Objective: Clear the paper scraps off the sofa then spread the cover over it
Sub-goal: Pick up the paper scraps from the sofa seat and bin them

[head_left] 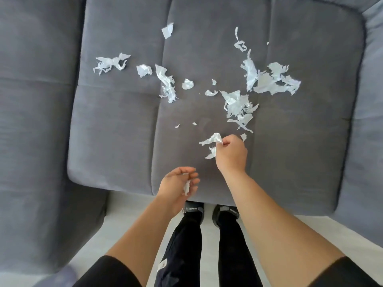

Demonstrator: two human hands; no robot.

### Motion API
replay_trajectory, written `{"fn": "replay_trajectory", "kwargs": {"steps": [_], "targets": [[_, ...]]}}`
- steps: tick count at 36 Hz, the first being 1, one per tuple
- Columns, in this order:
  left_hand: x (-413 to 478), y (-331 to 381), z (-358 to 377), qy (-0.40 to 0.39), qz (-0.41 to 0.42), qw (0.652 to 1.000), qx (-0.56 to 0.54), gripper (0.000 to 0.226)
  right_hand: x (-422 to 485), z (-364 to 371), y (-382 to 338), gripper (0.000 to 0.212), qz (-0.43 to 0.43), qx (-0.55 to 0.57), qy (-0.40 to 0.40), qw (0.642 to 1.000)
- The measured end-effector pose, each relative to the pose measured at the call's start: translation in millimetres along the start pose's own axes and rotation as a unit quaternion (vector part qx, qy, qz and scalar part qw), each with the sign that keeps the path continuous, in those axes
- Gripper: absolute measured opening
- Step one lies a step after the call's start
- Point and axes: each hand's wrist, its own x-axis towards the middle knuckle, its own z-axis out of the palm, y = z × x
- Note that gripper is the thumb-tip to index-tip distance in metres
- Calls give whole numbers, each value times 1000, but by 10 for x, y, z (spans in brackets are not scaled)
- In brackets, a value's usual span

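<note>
Paper scraps: white torn bits strewn over the seat cushion in the head view. They lie thickest on its right half, with one ragged heap toward the right rear and another just beyond the right hand. A few single bits sit apart toward the left and the back.
Sofa: grey fabric, the seat crossed by stitched seams. Another grey section runs along the left, and padded sides curve round the rear and right.
Right hand: stretched out over the front part of the seat, knuckles up. Thumb and fingertips pinch a torn piece, which trails out to the left of the fist. Whether that piece still touches the cushion is unclear.
Left hand: held near the seat's front edge, palm turned up, fingers loosely curled round a small strip.
Hands together: apart from each other, the left one closer to the person's body.
Person: black sleeves at the bottom corners and black trousers. Dark shoes stand on a pale floor with the toes right at the sofa's front.
</note>
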Motion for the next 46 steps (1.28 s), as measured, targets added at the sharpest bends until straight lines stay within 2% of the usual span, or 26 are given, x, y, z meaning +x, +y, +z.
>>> {"fn": "replay_trajectory", "kwargs": {"steps": [2, 3, 6, 8, 9, 11, 13, 15, 17, 20, 23, 24, 27, 31, 34, 36, 40, 43, 46], "targets": [[0, 28, 45, -35, -16, 998, -40, 19, -168, -24, -22, 12, -54, 35, -6, 998], [-21, 61, 77, -64, -28, 996, -63, 24, -282, -30, -15, 12, -89, 34, -31, 995], [-83, 123, 177, -140, -26, 988, -62, 36, -592, -62, 84, 11, -177, -66, -160, 969], [-111, 131, 226, -105, 0, 994, -12, 27, -711, -81, 172, 17, -216, -138, -209, 944], [-126, 126, 239, -75, 12, 997, 8, 24, -744, -84, 224, 18, -234, -133, -215, 939], [-105, 119, 219, -21, 31, 999, 10, 24, -757, -102, 299, 8, -238, -69, -186, 951], [-79, 128, 158, 12, 31, 999, -12, 27, -675, -95, 371, 9, -207, -21, -107, 972], [-34, 140, 80, 31, 25, 999, -18, 32, -523, -82, 399, 9, -161, -29, -36, 986], [13, 132, 14, 44, 21, 999, 1, 35, -376, -28, 397, 15, -133, -52, -13, 990], [40, 111, -3, 53, 2, 998, 28, 32, -215, 72, 326, 22, -139, -84, -39, 986], [67, 70, 24, 46, -17, 999, 19, 19, -99, 167, 288, 6, -153, -131, -36, 979], [69, 57, 39, 43, -23, 999, 14, 16, -88, 176, 267, 7, -158, -143, -31, 977], [50, 46, 118, 33, -22, 999, 12, 32, -122, 181, 258, 17, -192, -128, -68, 971], [5, 91, 278, -17, -11, 999, 40, 49, -394, 104, 320, 15, -260, -130, -187, 938], [45, 74, 352, -7, 4, 993, 121, 47, -561, 37, 474, 17, -291, -118, -198, 928], [95, 53, 353, 14, -2, 993, 117, 42, -604, -37, 551, 14, -277, -64, -162, 945], [146, 36, 325, 21, -40, 997, 56, 35, -479, -125, 726, 6, -185, -4, -13, 983], [147, 30, 313, 12, -42, 997, 58, 32, -328, -90, 845, 15, -80, -25, -30, 996], [148, 15, 317, 21, -38, 996, 78, 36, -243, -13, 871, 7, -82, -54, -29, 995]]}}
